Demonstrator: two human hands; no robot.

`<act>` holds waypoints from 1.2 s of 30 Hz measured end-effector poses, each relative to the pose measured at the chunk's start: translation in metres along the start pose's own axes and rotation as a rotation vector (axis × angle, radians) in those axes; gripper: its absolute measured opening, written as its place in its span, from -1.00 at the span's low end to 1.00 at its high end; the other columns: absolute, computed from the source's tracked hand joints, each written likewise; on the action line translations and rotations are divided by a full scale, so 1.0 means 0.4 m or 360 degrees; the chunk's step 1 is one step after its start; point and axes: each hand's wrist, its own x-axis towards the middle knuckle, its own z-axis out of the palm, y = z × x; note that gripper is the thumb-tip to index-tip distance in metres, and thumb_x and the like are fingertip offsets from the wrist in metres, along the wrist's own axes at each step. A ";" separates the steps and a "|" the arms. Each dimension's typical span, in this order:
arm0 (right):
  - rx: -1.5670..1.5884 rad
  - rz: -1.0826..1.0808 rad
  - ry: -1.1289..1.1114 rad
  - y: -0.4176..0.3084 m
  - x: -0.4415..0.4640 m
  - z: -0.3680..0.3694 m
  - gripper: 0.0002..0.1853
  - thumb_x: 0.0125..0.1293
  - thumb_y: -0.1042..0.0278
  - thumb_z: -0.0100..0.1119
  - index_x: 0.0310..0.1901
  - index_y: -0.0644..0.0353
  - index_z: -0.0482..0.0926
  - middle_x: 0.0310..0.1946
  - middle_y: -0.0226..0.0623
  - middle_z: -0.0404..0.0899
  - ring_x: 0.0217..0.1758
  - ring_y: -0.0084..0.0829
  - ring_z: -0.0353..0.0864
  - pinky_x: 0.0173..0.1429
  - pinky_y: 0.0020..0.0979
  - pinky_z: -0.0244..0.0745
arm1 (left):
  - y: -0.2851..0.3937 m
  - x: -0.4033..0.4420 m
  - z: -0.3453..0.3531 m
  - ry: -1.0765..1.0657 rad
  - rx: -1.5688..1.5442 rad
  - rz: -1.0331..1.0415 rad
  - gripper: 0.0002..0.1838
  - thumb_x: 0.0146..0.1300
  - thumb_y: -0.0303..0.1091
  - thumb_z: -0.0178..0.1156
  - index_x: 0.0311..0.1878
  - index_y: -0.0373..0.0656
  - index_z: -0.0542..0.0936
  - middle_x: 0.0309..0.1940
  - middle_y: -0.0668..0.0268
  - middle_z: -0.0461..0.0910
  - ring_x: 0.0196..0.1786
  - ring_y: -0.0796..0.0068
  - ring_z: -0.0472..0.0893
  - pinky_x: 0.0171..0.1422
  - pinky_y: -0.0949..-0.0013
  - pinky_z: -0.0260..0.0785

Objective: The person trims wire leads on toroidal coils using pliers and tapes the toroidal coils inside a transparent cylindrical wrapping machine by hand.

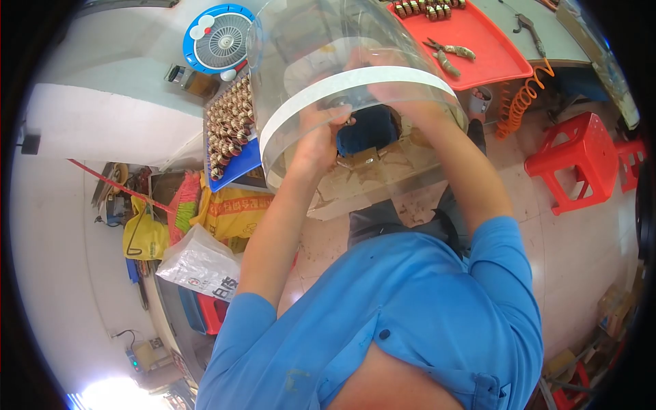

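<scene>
Both my forearms reach under a clear plastic cover whose front edge carries a white band. My left hand is closed, thumb and fingers pinched together around something small and dark that I cannot make out. Farther in, my right hand shows only hazily through the plastic, and glare hides its fingers. Below the hands, a dark blue opening sits in a worn brown surface with tape on it.
At left stands a blue tray of small striped brown pieces, near a blue-rimmed fan. Pliers lie in a red tray at right. An orange coiled hose hangs beside a red stool.
</scene>
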 end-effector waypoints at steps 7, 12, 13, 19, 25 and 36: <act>-0.0459 0.0138 0.0261 -0.005 -0.068 0.057 -0.63 0.30 0.21 0.11 0.05 0.26 0.50 -0.14 -0.12 0.55 0.00 -0.21 0.52 0.10 -0.28 0.40 | 0.009 -0.003 0.017 -0.0072 0.0059 0.0031 -0.33 0.07 -0.62 0.14 0.32 -0.12 0.27 0.01 0.27 0.46 -0.15 0.44 0.52 -0.16 0.39 0.44; -0.0133 0.0018 0.0288 0.020 -0.107 0.075 -0.43 0.32 0.25 0.11 0.29 0.37 0.30 0.22 -0.05 0.34 0.33 -0.16 0.27 0.41 -0.24 0.13 | 0.011 0.002 0.018 -0.0061 0.0250 0.0076 -0.34 0.08 -0.65 0.10 0.32 -0.13 0.26 -0.02 0.27 0.45 -0.16 0.48 0.49 -0.18 0.41 0.39; -0.0209 0.0059 0.0232 0.011 -0.107 0.071 -0.40 0.32 0.26 0.12 0.32 0.39 0.26 0.28 -0.05 0.29 0.39 -0.16 0.20 0.46 -0.23 0.06 | 0.010 0.003 0.018 -0.0050 0.0276 0.0079 -0.34 0.08 -0.65 0.09 0.32 -0.13 0.27 -0.03 0.27 0.44 -0.18 0.50 0.48 -0.18 0.42 0.38; -0.0455 0.0109 0.0403 -0.001 -0.078 0.096 -0.71 0.24 0.42 0.08 -0.01 0.30 0.42 -0.24 -0.21 0.47 -0.27 -0.42 0.52 -0.22 -0.40 0.47 | 0.029 -0.006 0.035 -0.0040 0.0323 0.0088 -0.34 0.04 -0.66 0.08 0.29 -0.15 0.28 -0.14 0.33 0.41 -0.23 0.58 0.42 -0.21 0.50 0.29; -0.0321 0.0278 0.0441 -0.011 -0.068 0.105 -0.82 0.19 0.49 0.05 -0.16 0.25 0.41 -0.46 -0.36 0.42 -0.55 -0.56 0.45 -0.54 -0.51 0.37 | 0.021 0.000 0.033 -0.0074 0.0327 0.0113 -0.36 0.04 -0.65 0.08 0.28 -0.14 0.29 -0.17 0.34 0.41 -0.27 0.59 0.40 -0.24 0.49 0.27; 0.0231 0.0784 0.0283 -0.080 -0.052 0.036 -0.78 0.18 0.41 0.16 -0.15 0.27 0.50 -0.52 -0.40 0.48 -0.56 -0.58 0.47 -0.49 -0.54 0.37 | 0.011 -0.001 -0.015 -0.0180 0.0164 0.0028 -0.30 0.12 -0.46 0.30 0.34 -0.19 0.25 0.04 0.20 0.51 -0.03 0.36 0.56 0.03 0.30 0.45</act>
